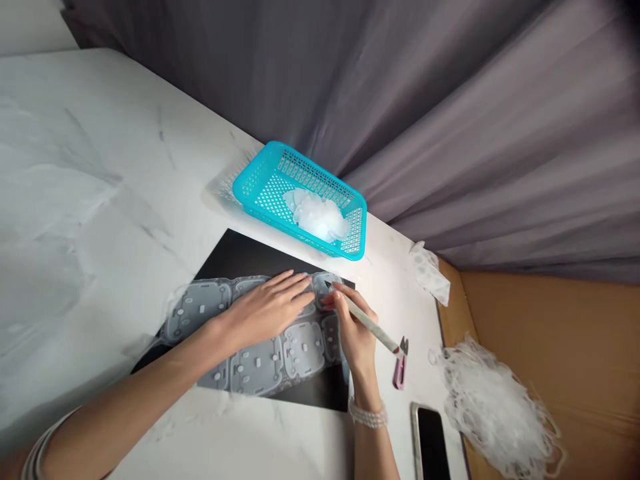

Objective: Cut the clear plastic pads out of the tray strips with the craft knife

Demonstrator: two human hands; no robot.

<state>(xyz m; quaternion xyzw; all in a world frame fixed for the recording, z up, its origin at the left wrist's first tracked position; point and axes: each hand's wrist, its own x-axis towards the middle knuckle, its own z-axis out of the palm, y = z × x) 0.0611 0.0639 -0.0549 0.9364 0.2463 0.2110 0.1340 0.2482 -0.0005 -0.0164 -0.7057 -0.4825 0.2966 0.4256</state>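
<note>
My left hand (270,307) lies flat with its fingers stretched out, pressing on a translucent moulded plastic sheet (257,367). The sheet has several rounded panels with small raised pegs, and it rests on a black mat (320,393). My right hand (357,333) is closed around a pen-like tool (370,323) with a pale mottled handle. The tool's dark pointed tip is at the sheet's upper right panel, just right of my left fingertips; whether it touches is too small to tell. Part of the sheet is hidden under my left hand and forearm.
Beyond the mat stands a blue plastic basket (245,190) holding white translucent pieces (323,217). Pink thread snips (400,370) and a phone (433,443) lie to the right. A cardboard box (540,333) with tangled white strips (500,407) adjoins the table edge. Grey curtain (300,67) hangs behind.
</note>
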